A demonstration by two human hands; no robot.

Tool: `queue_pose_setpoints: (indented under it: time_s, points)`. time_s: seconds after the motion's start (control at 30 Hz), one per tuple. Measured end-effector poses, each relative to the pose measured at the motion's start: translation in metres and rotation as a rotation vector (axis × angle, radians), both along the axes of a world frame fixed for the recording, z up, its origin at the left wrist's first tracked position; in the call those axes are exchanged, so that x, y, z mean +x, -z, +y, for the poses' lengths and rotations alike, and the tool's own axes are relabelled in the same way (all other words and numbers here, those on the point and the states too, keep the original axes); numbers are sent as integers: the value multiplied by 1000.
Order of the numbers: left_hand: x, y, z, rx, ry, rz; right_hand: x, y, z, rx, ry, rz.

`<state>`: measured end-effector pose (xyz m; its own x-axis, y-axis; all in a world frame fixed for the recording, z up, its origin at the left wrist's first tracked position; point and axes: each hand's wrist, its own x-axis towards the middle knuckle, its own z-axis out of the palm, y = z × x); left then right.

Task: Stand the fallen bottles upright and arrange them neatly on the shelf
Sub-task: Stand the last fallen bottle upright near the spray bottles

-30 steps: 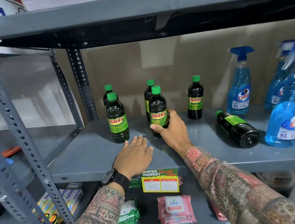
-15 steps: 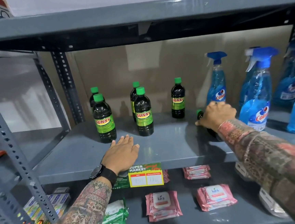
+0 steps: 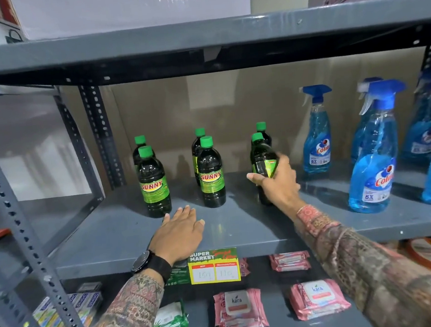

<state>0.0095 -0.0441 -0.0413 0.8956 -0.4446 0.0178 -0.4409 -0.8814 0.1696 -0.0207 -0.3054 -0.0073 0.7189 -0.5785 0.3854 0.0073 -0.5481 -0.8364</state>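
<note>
**On the grey shelf, a dark bottle in the right hand's grip**

Right of the standing rows, the right hand (image 3: 278,184) wraps a green-capped bottle (image 3: 262,164), tilted slightly, its base hidden behind the wrist. The left hand (image 3: 180,235) lies flat, fingers spread, on the shelf (image 3: 111,240) before the front bottles (image 3: 211,174).

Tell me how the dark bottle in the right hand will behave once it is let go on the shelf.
The bottle looks full of dark liquid, so probably heavy for its size. It is tall and narrow, so likely to tip if nudged. Its round body would probably roll on the flat shelf if it fell. The right hand grips its middle.
</note>
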Motion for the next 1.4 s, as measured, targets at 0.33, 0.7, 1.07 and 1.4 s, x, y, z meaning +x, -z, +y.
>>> queue_pose_setpoints:
  time_s: [0.33, 0.7, 1.07, 1.4]
  points:
    - [1, 1, -1, -16, -1, 5, 15, 22, 5, 21, -109, -188]
    - [3, 5, -1, -21, -8, 7, 14, 28, 3, -35, -40, -188]
    - [1, 4, 0, -23, -10, -2, 18, 31, 3, -68, -13, -162]
    - [1, 4, 1, -30, -13, 1, 16, 30, 3, -90, 8, -180]
